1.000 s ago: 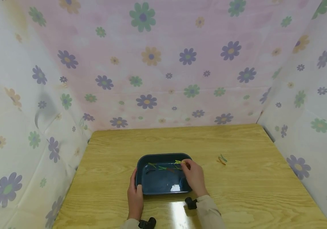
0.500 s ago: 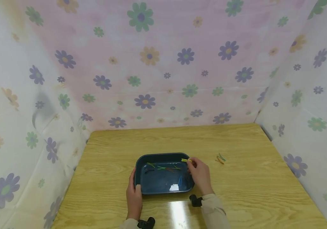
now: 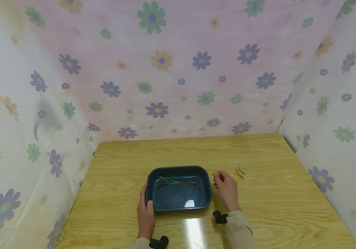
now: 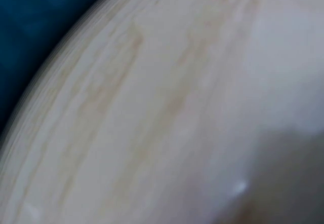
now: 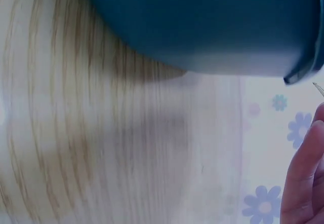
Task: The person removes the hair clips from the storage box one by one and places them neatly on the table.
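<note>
My left hand (image 3: 145, 216) grips the left side of a dark blue rectangular tray (image 3: 180, 209), thumb over the near left rim. Just past the tray's right rim, my right hand (image 3: 227, 190) pinches a slim yellow two-pronged piece (image 3: 211, 172) between thumb and fingertips, its prongs pointing left. In the right wrist view a thin pointed tip (image 5: 319, 88) shows beside the fingers. Several similar thin pieces lie in the tray, among them a blue one (image 3: 195, 196), a green one (image 3: 175, 182) and a dark one (image 3: 162, 185).
Right of the tray, an orange piece (image 3: 239, 174) and a green piece (image 3: 241, 169) of the same thin kind lie on the wood-grain table (image 3: 277, 200). Flowered cloth (image 3: 181, 69) hangs behind the table and along both sides.
My right hand has moved right with the yellow piece, from over the tray to beyond its right rim. The left hand keeps its hold on the tray.
</note>
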Available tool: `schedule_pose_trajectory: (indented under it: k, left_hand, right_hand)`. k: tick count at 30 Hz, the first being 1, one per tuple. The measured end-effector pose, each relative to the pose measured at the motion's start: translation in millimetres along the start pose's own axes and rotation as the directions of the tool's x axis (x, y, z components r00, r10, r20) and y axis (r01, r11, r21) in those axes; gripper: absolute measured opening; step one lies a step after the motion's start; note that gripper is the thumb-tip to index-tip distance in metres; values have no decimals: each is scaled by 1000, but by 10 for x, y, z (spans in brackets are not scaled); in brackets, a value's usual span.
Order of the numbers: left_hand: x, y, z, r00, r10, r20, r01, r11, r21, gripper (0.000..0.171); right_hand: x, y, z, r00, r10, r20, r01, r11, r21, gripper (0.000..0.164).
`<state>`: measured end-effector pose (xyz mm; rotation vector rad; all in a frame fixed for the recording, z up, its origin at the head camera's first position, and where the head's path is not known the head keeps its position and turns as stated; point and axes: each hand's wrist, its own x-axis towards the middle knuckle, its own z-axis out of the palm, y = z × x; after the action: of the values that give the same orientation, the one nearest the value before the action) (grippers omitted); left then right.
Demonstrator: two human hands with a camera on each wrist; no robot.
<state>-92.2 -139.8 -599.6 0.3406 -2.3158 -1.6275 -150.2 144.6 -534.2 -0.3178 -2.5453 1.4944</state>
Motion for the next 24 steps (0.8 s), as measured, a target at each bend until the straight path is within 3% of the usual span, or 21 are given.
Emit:
schedule_pose_trajectory:
  k: [10,24]
  left_hand:
    - [-1,14,4,1000,11,-9,-11,1000,9,65]
    - [-7,29,4,1000,5,-14,-5,1000,7,65]
  right_hand:
    - [36,113,-55,999,30,-30,-30,1000,6,22]
    - [37,212,-102,997,77,6,-77,997,1,25]
